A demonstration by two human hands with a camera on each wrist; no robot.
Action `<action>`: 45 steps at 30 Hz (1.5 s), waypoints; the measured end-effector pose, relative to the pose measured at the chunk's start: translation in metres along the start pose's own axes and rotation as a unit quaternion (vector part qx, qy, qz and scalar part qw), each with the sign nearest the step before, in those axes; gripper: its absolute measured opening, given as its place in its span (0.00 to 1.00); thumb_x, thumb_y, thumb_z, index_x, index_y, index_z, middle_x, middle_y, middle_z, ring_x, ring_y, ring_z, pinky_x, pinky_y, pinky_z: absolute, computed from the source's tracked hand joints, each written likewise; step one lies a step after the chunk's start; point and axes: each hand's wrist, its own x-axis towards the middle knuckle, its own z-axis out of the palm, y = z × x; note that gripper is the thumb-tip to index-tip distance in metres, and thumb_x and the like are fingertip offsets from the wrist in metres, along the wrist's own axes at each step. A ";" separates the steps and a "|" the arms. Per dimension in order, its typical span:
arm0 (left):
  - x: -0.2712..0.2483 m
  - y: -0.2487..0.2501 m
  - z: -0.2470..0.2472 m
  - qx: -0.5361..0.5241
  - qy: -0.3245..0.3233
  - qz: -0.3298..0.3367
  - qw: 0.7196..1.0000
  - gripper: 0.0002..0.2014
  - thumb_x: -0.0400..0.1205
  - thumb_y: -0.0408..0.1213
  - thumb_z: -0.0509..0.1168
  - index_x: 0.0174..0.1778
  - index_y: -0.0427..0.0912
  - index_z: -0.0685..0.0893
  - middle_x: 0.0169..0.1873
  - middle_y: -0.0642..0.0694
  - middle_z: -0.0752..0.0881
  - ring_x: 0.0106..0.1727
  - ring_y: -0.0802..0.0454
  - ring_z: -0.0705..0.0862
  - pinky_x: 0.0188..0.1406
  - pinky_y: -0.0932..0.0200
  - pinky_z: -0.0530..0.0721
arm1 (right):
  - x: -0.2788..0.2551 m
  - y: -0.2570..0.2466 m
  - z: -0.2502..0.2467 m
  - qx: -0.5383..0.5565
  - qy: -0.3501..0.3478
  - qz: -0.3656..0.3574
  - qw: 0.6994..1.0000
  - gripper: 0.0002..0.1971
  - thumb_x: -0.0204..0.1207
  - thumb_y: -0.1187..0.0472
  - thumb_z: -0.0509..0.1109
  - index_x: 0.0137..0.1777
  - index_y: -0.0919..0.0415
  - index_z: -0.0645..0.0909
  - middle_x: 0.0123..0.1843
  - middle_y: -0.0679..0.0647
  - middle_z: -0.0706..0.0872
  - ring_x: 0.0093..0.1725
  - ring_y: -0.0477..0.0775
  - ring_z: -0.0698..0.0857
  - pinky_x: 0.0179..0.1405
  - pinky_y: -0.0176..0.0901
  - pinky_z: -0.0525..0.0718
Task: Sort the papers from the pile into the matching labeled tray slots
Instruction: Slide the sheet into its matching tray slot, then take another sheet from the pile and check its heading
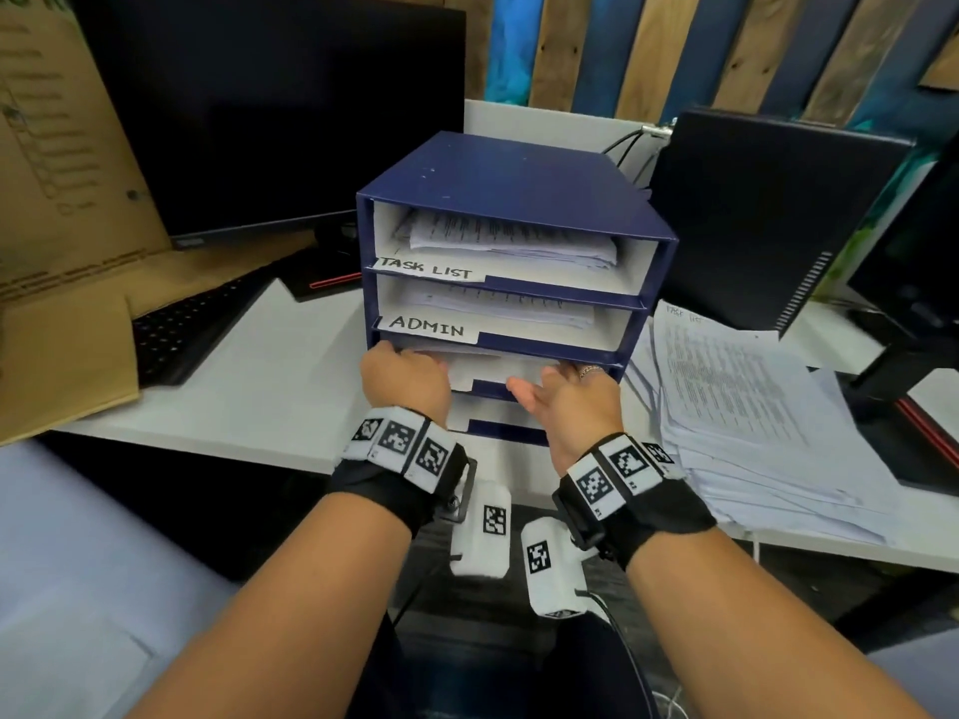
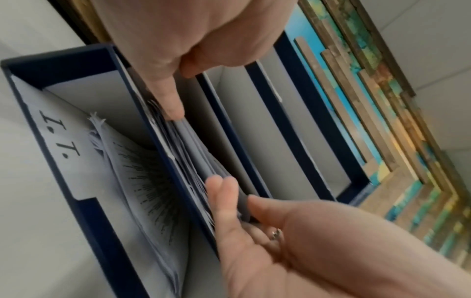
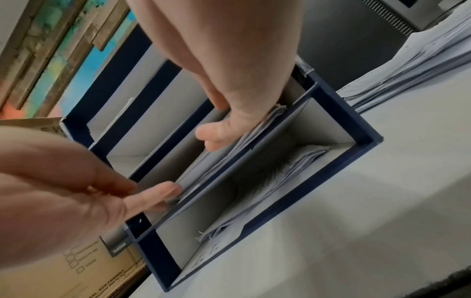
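**Both hands at the third slot**

Now I see my left hand and right hand at the front of the tray's third slot, under the ADMIN label. Fingers of both rest extended against the edge of the sheets lying in that slot; neither hand curls round them. Just below my hands sits the I.T. slot, holding papers. Right of my right hand, near it, lies the unsorted pile on the desk.

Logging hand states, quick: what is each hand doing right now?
Left hand: fingers on the papers in the third slot, grip unclear.
Right hand: open, straight fingers pushing those papers.
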 end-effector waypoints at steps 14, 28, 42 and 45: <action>-0.064 0.004 0.033 0.060 -0.111 -0.035 0.991 0.11 0.85 0.34 0.57 0.42 0.42 0.84 0.29 0.46 0.91 0.23 0.49 0.84 0.23 0.62 0.77 | -0.005 -0.038 -0.067 -0.303 -0.070 -0.065 0.948 0.08 0.85 0.62 0.66 0.49 0.63 0.86 0.42 0.59 0.93 0.28 0.54 0.87 0.28 0.39 0.83; -0.137 -0.017 0.169 0.289 -0.400 0.116 0.862 0.12 0.84 0.34 0.58 0.42 0.38 0.87 0.44 0.36 0.91 0.37 0.53 0.89 0.43 0.47 0.89 | 0.079 -0.070 -0.209 -0.739 0.029 -0.030 0.672 0.17 0.88 0.52 0.55 0.56 0.61 0.82 0.56 0.62 0.88 0.51 0.64 0.86 0.54 0.53 0.85; -0.109 -0.041 0.258 0.423 -0.352 0.089 0.830 0.13 0.81 0.32 0.61 0.60 0.34 0.82 0.53 0.38 0.87 0.52 0.40 0.87 0.48 0.52 0.87 | 0.087 -0.094 -0.237 -0.835 -0.056 -0.025 0.548 0.35 0.75 0.24 0.60 0.69 0.49 0.81 0.65 0.52 0.84 0.61 0.56 0.85 0.60 0.50 0.83; -0.107 -0.039 0.264 0.392 -0.338 0.089 0.851 0.17 0.81 0.29 0.62 0.67 0.33 0.78 0.55 0.40 0.87 0.54 0.41 0.87 0.50 0.52 0.87 | 0.088 -0.095 -0.237 -0.835 -0.064 -0.022 0.546 0.35 0.75 0.25 0.61 0.69 0.50 0.81 0.64 0.51 0.85 0.59 0.56 0.85 0.58 0.48 0.84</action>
